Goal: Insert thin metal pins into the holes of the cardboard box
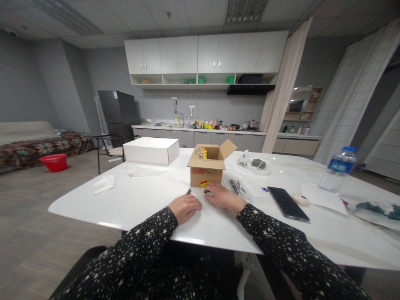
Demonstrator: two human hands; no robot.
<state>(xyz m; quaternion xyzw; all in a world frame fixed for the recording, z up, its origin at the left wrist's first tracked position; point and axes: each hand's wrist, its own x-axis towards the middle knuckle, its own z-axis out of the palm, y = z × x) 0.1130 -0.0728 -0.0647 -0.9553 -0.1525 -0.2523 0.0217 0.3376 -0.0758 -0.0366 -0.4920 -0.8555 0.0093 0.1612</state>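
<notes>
A small brown cardboard box [208,166] stands open near the middle of a white table [140,200], its flaps raised, a red and yellow label on its front; its inside cannot be seen. Just in front of it, toward the table's near edge, lie both hands in star-print sleeves. The left hand [185,207] is curled loosely around a thin dark tool [188,191], whose tip points at the box. The right hand [221,196] rests flat, fingers slightly bent over a small dark item that is too hidden to identify. Beside it lie pens [235,186] and a black phone [288,203]. A closed white box [150,150] sits toward the far left edge, a water bottle [338,168] toward the right edge.
</notes>
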